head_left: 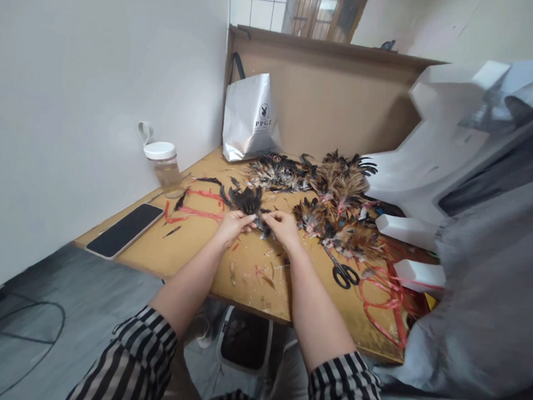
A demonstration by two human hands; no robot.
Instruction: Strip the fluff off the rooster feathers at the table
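Feather bunch (245, 199), black, over the counter (251, 264) in the head view, between both hands. Left hand (234, 228): fingers closed, pinching the bunch near its base. Right hand (283, 228): thumb and forefinger pinched together on the bunch's right edge. Scissors (338, 266) lie right of the right hand, beside brown feather clusters (338, 182). Red plastic strips (199, 213) left of the left hand, smartphone (124, 230) farther left, lidded jar (166, 168) behind the phone.

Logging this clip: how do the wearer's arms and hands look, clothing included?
The left hand and right hand are bare, with no gloves or watch visible. The sleeves are striped black and grey, ending near the elbows and leaving the forearms uncovered.
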